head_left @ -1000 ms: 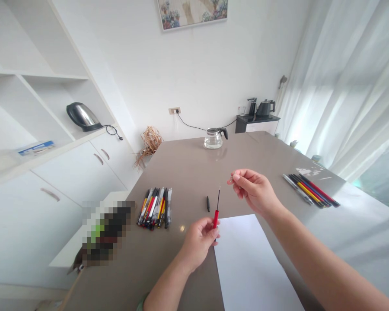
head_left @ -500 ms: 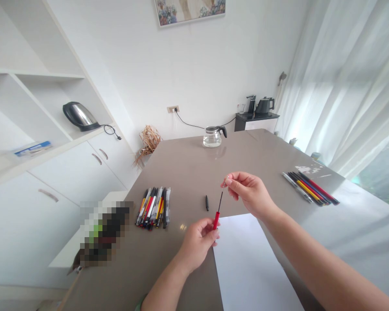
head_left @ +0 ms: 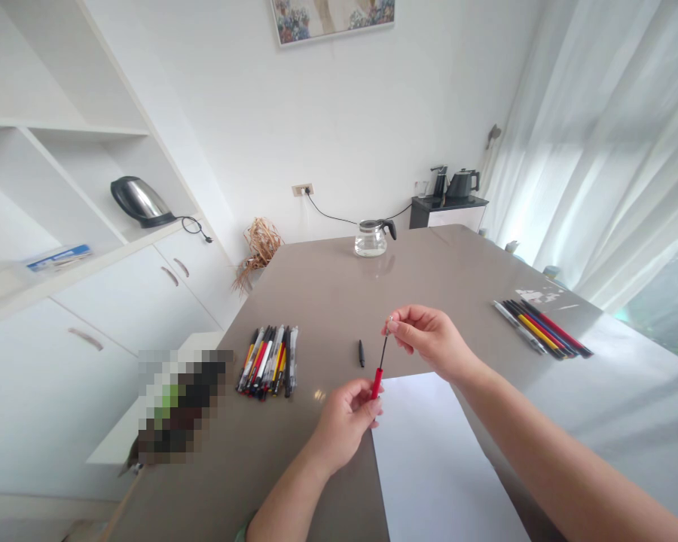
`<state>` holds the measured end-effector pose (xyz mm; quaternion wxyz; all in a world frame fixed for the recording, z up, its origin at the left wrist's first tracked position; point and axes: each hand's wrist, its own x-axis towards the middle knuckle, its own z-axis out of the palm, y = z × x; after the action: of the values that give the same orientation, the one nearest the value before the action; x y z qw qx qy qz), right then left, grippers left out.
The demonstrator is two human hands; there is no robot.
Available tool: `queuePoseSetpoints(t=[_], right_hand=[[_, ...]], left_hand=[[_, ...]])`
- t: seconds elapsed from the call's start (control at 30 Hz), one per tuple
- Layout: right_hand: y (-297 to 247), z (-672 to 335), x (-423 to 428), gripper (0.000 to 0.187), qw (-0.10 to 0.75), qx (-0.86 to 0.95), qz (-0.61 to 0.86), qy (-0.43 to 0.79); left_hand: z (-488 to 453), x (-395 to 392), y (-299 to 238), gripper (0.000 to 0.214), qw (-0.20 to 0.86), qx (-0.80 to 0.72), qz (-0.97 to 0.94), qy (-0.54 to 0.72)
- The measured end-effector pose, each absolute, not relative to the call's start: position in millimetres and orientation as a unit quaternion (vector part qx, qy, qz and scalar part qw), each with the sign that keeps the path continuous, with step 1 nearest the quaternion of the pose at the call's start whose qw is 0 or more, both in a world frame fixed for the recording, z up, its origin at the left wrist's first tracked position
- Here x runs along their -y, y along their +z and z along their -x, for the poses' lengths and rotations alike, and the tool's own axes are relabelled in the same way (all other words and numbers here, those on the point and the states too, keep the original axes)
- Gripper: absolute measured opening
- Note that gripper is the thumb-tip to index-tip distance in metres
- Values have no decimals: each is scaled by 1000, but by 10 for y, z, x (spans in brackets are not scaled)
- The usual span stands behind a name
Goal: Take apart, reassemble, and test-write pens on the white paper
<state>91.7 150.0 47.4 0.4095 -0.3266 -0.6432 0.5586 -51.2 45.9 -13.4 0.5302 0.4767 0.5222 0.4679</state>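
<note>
My left hand (head_left: 350, 421) is closed around a red pen barrel (head_left: 377, 382), held upright at a slight tilt above the paper's left edge. From the barrel's top sticks a thin dark refill (head_left: 383, 352). Over the refill's tip, my right hand (head_left: 423, 335) pinches a tiny shiny piece, which looks like a pen spring (head_left: 390, 321). Whether the spring is around the tip or just touching it is hard to see. A black pen tip cone (head_left: 361, 353) lies on the table beyond my left hand. Under my hands is a white sheet of paper (head_left: 435, 459).
Several pens (head_left: 267, 363) lie bunched on the left of the brown table (head_left: 316, 293). Another row of pens (head_left: 542, 329) lies at the right. A glass pot (head_left: 371, 239) with clear liquid stands near the far edge. Beside the table, a kettle (head_left: 141, 202) sits on a shelf.
My right hand has come down slightly, bringing the spring from just above the refill's tip to the tip itself. My left hand and the barrel have hardly moved.
</note>
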Motion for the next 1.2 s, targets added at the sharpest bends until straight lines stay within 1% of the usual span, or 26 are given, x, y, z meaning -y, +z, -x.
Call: queuePoseSetpoints(t=[0.13, 0.3, 0.47, 0.57, 0.6, 0.63, 0.7, 0.73, 0.8, 0.93, 1.07, 1.13, 1.2], right_hand=[[450, -894, -1483, 21, 378, 666, 314, 562], [417, -846, -1452, 21, 365, 668, 296, 576], [418, -868, -1472, 31, 384, 667, 301, 563], [346, -850, -1579, 38, 386, 686, 370, 493], [303, -825, -1626, 39, 359, 710, 411, 446], [253, -787, -1674, 39, 313, 739, 452, 390], [142, -679, -1757, 36, 185, 796, 503, 280], [86, -613, -1787, 35, 143, 808, 512, 254], [-15, -474, -1820, 33, 100, 814, 525, 229], [-154, -253, -1817, 28, 80, 810, 542, 208], [-184, -215, -1808, 20, 95, 803, 541, 230], [-135, -279, -1807, 22, 118, 799, 533, 252], [-34, -399, -1795, 28, 150, 796, 522, 269]], left_hand=[[516, -461, -140, 22, 531, -522, -474, 471], [515, -461, -144, 23, 526, -532, -464, 474], [531, -462, -130, 22, 511, -521, -469, 498], [551, -475, -124, 25, 494, -526, -443, 532], [558, -481, -125, 27, 487, -531, -429, 545], [565, -487, -127, 29, 477, -537, -415, 558], [578, -497, -135, 30, 459, -545, -394, 581], [583, -501, -140, 30, 452, -546, -389, 588], [590, -505, -150, 29, 446, -546, -390, 593], [594, -502, -163, 28, 448, -543, -407, 582], [587, -491, -158, 27, 453, -545, -417, 570], [580, -483, -147, 27, 459, -543, -420, 564], [569, -473, -137, 27, 467, -539, -427, 556]])
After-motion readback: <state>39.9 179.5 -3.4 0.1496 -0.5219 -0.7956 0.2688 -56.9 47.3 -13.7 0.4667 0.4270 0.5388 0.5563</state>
